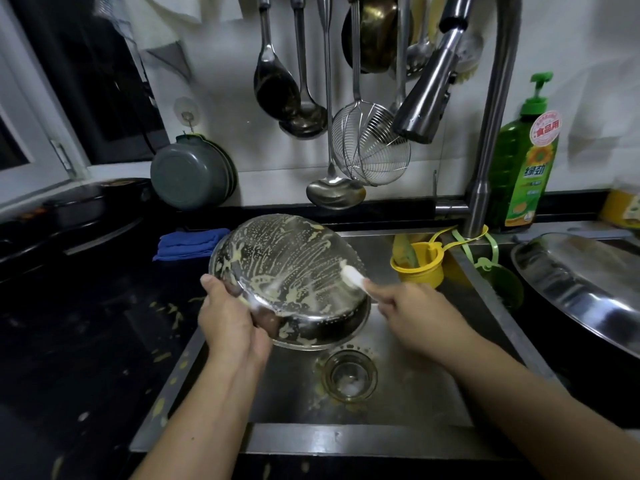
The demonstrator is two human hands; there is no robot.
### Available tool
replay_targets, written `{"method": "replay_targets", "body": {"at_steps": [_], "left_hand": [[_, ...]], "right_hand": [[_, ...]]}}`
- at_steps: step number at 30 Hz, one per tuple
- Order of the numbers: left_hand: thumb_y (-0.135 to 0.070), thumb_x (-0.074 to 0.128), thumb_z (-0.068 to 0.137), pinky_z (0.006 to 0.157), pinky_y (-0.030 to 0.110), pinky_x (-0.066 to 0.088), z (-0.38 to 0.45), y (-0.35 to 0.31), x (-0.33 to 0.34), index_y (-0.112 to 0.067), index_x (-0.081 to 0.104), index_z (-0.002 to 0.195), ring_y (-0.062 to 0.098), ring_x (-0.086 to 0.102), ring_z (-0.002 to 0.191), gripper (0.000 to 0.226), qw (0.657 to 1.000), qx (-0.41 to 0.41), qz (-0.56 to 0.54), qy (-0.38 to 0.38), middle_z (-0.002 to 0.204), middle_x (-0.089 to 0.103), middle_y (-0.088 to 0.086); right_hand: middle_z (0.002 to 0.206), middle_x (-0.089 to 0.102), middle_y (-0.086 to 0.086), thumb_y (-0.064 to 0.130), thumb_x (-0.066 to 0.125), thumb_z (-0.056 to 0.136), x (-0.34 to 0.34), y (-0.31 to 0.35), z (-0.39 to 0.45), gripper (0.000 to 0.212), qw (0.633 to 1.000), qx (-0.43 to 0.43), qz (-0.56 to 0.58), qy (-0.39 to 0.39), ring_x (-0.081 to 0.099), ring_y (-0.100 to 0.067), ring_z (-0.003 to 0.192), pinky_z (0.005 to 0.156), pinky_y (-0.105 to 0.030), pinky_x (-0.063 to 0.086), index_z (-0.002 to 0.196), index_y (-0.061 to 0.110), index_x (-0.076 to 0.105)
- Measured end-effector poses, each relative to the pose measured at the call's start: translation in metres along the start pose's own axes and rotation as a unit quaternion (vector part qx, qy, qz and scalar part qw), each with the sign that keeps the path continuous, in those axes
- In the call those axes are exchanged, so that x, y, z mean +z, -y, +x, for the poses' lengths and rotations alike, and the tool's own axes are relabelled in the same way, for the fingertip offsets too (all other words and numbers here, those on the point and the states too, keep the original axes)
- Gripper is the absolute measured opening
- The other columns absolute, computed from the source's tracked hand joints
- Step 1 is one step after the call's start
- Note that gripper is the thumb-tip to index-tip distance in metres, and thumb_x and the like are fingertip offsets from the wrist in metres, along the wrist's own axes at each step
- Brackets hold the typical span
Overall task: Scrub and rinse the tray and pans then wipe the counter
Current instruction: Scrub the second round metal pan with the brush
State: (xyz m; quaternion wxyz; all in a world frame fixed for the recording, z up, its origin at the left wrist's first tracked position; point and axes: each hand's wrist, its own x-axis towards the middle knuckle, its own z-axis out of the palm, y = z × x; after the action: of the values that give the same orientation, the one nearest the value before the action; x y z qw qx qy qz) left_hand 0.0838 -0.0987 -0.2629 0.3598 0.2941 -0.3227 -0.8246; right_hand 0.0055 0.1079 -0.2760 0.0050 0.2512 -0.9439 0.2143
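Two hands work over the sink (408, 386): left hand (228, 317) grips the tilted steel pan's (287, 271) near-left rim, right hand (412, 310) pinches a white scrubber (353, 277) against its soapy underside. Firm overlapping strokes would best lift the yellow residue.

Left hand (227, 311) grips the rim of a round steel pan (287, 282), held tilted over the sink (408, 389), inside streaked with yellowish batter and suds. Right hand (412, 308) pinches a white brush (353, 277), blurred, its head against the pan's inner right side. Glass jar (349, 375) stands in the sink just below the pan. Yellow cup (420, 265) hangs at the sink's back right corner. Faucet (429, 98) spout above, no water visible. Green dish soap bottle (523, 168) behind the faucet base. Blue cloth (188, 244) folded on the dark worktop (86, 323), which carries batter spatters. Steel tray (581, 285) at right. Ladles and a wire skimmer (370, 147) hang on the wall.
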Motion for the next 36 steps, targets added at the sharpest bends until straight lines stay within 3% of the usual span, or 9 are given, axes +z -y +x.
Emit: {"method": "replay_targets", "body": {"at_steps": [2, 5, 9, 13, 16, 22, 27, 32, 36], "left_hand": [[-0.046, 0.044, 0.108, 0.083, 0.050, 0.062, -0.002, -0.001, 0.001, -0.014, 0.063, 0.115, 0.021, 0.078, 0.084, 0.038, 1.000, 0.003, -0.004, -0.005, 0.087, 0.079, 0.003], [-0.048, 0.044, 0.107, 0.081, 0.050, 0.063, 0.001, -0.002, 0.003, -0.017, 0.063, 0.105, 0.021, 0.077, 0.084, 0.036, 0.999, 0.003, -0.014, -0.029, 0.100, 0.077, 0.006], [-0.047, 0.043, 0.108, 0.090, 0.055, 0.059, 0.005, -0.009, 0.002, -0.017, 0.064, 0.101, 0.023, 0.073, 0.094, 0.037, 0.996, -0.009, -0.056, -0.075, 0.104, 0.073, 0.005], [-0.041, 0.040, 0.110, 0.058, 0.042, 0.063, 0.003, -0.018, 0.005, -0.015, 0.060, 0.100, 0.019, 0.069, 0.082, 0.034, 0.990, -0.038, -0.097, -0.093, 0.097, 0.067, 0.004], [-0.035, 0.040, 0.112, 0.083, 0.044, 0.062, 0.002, -0.019, 0.007, -0.015, 0.057, 0.087, 0.017, 0.066, 0.086, 0.036, 0.986, -0.047, -0.108, -0.119, 0.092, 0.064, 0.001], [-0.029, 0.043, 0.110, 0.037, 0.027, 0.051, 0.016, -0.026, 0.000, -0.009, 0.062, 0.087, 0.020, 0.067, 0.074, 0.035, 0.976, -0.089, -0.130, -0.149, 0.096, 0.070, 0.007], [-0.029, 0.043, 0.110, 0.037, 0.025, 0.051, 0.011, -0.028, 0.001, -0.010, 0.062, 0.087, 0.017, 0.065, 0.069, 0.035, 0.975, -0.096, -0.139, -0.146, 0.091, 0.068, 0.005], [-0.030, 0.040, 0.110, 0.038, 0.020, 0.048, 0.006, -0.028, 0.004, -0.012, 0.062, 0.085, 0.015, 0.064, 0.067, 0.038, 0.976, -0.083, -0.149, -0.137, 0.091, 0.068, 0.003], [-0.031, 0.038, 0.111, 0.040, 0.030, 0.056, 0.004, -0.028, 0.003, -0.012, 0.060, 0.085, 0.017, 0.064, 0.061, 0.039, 0.977, -0.086, -0.151, -0.124, 0.079, 0.067, 0.004]], "right_hand": [[0.100, 0.065, -0.005, 0.025, 0.046, 0.104, -0.002, -0.007, -0.005, 0.051, 0.999, 0.018, -0.031, -0.001, 0.060, -0.021, 0.083, 0.073, -0.036, 0.053, 0.146, 0.054, 0.040], [0.093, 0.070, 0.002, 0.026, 0.051, 0.102, 0.011, 0.019, -0.029, 0.050, 0.988, -0.093, 0.117, 0.026, 0.058, -0.007, 0.070, 0.066, -0.029, 0.051, 0.141, 0.056, 0.042], [0.102, 0.068, 0.002, 0.028, 0.053, 0.101, 0.016, 0.013, -0.013, 0.054, 0.986, -0.105, 0.095, -0.093, 0.063, -0.016, 0.089, 0.078, -0.042, 0.055, 0.145, 0.055, 0.038], [0.092, 0.059, 0.004, 0.026, 0.048, 0.102, 0.019, 0.026, -0.029, 0.057, 0.984, -0.146, 0.056, -0.081, 0.057, -0.016, 0.083, 0.071, -0.036, 0.050, 0.151, 0.051, 0.030], [0.088, 0.055, 0.005, 0.030, 0.047, 0.100, 0.026, 0.039, -0.039, 0.057, 0.973, -0.224, 0.013, -0.043, 0.055, -0.020, 0.081, 0.065, -0.036, 0.045, 0.150, 0.053, 0.030], [0.083, 0.055, 0.004, 0.031, 0.053, 0.100, 0.028, 0.038, -0.034, 0.051, 0.977, -0.163, 0.012, -0.137, 0.058, -0.021, 0.077, 0.064, -0.044, 0.052, 0.149, 0.041, 0.042], [0.089, 0.063, 0.001, 0.035, 0.043, 0.103, 0.012, 0.021, -0.018, 0.020, 0.988, -0.046, -0.016, -0.147, 0.062, -0.028, 0.084, 0.067, -0.044, 0.050, 0.115, 0.026, 0.056], [0.084, 0.063, 0.004, 0.040, 0.043, 0.101, 0.021, 0.044, -0.037, 0.026, 0.986, -0.148, 0.003, -0.079, 0.059, -0.018, 0.079, 0.067, -0.041, 0.048, 0.098, 0.022, 0.061], [0.069, 0.058, 0.003, 0.035, 0.048, 0.103, 0.003, 0.024, -0.013, 0.029, 0.991, 0.001, 0.043, -0.130, 0.055, -0.019, 0.067, 0.056, -0.036, 0.039, 0.082, 0.018, 0.061]]}}
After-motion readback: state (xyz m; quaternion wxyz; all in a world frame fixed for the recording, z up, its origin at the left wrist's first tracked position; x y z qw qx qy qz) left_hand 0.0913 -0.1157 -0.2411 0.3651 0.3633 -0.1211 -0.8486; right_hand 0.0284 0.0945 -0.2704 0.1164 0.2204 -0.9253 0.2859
